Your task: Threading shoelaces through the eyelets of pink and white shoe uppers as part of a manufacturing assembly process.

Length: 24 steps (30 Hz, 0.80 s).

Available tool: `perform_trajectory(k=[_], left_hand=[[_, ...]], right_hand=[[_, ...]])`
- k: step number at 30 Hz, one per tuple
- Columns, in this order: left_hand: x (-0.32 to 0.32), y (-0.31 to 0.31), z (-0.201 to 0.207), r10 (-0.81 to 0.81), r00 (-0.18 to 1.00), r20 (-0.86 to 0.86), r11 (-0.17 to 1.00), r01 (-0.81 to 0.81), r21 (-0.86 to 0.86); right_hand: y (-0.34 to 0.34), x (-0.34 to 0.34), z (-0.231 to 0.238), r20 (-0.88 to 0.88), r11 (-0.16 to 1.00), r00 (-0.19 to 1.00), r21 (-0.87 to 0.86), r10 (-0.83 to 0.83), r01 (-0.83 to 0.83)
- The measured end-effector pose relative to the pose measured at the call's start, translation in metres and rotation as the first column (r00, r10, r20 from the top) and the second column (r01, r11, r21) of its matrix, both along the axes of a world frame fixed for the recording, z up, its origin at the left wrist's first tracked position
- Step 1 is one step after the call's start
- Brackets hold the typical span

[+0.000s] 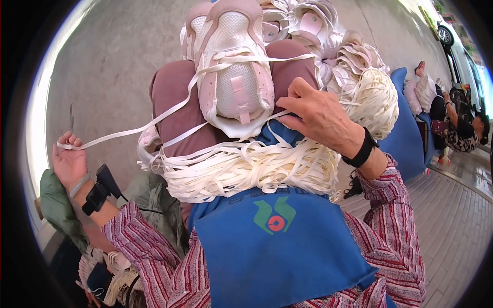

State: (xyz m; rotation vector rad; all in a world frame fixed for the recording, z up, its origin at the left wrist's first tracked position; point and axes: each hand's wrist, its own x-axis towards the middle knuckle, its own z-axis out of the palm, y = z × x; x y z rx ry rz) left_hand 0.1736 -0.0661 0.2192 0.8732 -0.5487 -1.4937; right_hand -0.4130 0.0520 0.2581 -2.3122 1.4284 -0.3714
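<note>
A pink-and-white mesh shoe upper lies across my lap between my knees, with a white shoelace threaded near its opening. Far out to the left, my left hand is closed on one end of that lace, which runs slack to the upper. My right hand is beside the upper's right edge, thumb and bent fingers drawn together. A white strand passes by its fingertips, but what they grip is not plain. Below the upper, a thick bundle of loose cream laces lies across my lap.
Several more shoe uppers are piled beyond my right knee, next to a round hank of laces. A blue cloth apron covers my front. Green sacking lies at the left; another person sits at the far right near a parked vehicle.
</note>
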Motion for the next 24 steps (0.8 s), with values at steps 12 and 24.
perform_trajectory(k=[12, 24], left_hand=[[0.119, 0.064, -0.020, 0.301, 0.952, -0.060, 0.952, -0.304, -0.048], [0.101, 0.036, 0.015, 0.241, 0.954, 0.180, 0.940, -0.183, -0.289]], right_hand=[[-0.017, -0.028, -0.004, 0.067, 0.954, 0.969, -0.174, -0.236, 0.245], [-0.002, -0.032, 0.007, 0.102, 0.945, 0.944, -0.062, -0.315, 0.322]])
